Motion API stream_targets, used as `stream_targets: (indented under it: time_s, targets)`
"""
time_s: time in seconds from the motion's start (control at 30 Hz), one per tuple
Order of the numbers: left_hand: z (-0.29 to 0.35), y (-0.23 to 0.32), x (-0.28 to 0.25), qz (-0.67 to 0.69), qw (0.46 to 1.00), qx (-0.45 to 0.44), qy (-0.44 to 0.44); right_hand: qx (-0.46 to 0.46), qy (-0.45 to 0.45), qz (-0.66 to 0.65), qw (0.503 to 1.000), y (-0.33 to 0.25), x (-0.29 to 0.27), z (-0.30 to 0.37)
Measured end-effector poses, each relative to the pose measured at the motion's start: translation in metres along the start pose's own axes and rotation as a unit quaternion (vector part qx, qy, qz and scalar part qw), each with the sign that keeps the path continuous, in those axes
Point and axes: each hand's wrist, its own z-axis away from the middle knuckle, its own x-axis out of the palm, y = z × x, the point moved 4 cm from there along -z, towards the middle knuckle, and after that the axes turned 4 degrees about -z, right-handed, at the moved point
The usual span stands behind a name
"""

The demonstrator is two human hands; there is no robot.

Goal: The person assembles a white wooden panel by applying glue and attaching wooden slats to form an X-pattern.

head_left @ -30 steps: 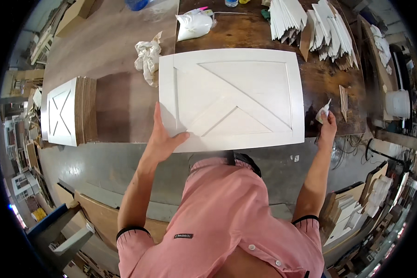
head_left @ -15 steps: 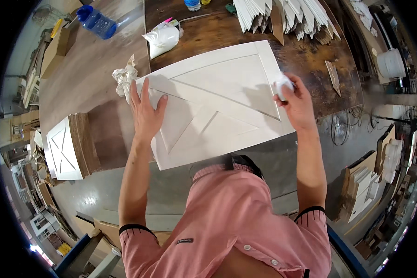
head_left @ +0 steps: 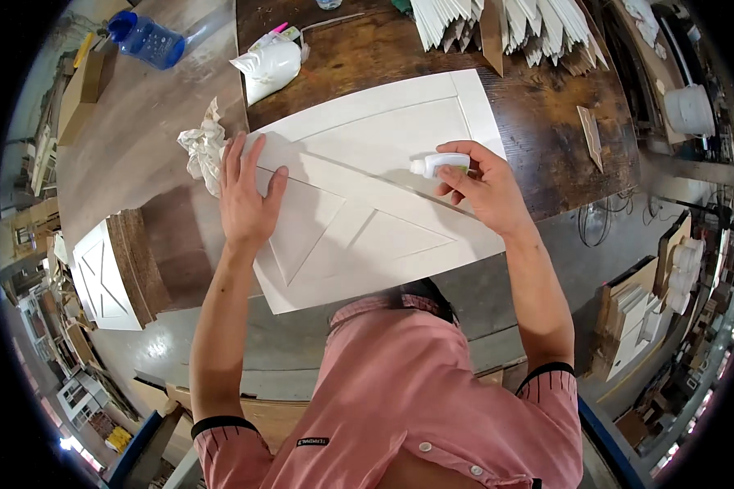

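Panel (head_left: 400, 220) lies flat, white, with its near edge toward the wearer, on the bench (head_left: 550, 167). For handling the bottle (head_left: 450, 165) above it, in this inspector's judgement, the panel should be kept braced at its left edge, the nozzle brought near the surface before any pressure is applied, and the squeeze kept light and even so that nothing blots the white face. Left hand (head_left: 249, 208): spread wide, thumb apart from the fingers, laid across the panel's left edge and bracing it; nothing is clasped. Right hand (head_left: 489, 189): above the panel's right half, closed only to the bottle's width, thumb on the near side and fingers opposite, nozzle end pointing toward the panel's left; contact between bottle and panel cannot be determined. Crumpled paper (head_left: 204, 152) sits just beside the panel's far left corner; bag (head_left: 271, 72) and strips (head_left: 538, 33) lie beyond the panel.
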Motion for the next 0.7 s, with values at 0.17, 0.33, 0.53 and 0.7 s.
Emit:
stream_targets:
  time_s: [0.17,0.33,0.53,0.7]
  targets:
    - [-0.002,0.0,0.0,0.006,1.0,0.002,-0.013,-0.002,0.011,0.08,0.997,-0.003,0.002,-0.01]
    - [-0.001,-0.001,0.0,0.002,1.0,-0.001,-0.008,-0.027,0.026,0.204,0.978,-0.006,0.007,-0.01]
    - [-0.001,-0.003,-0.001,0.005,1.0,0.0,-0.008,-0.037,0.024,0.24,0.97,-0.015,0.017,-0.003]
    - [-0.002,-0.001,-0.002,0.002,1.0,0.0,-0.01,-0.073,0.038,0.255,0.963,-0.018,0.017,-0.003]
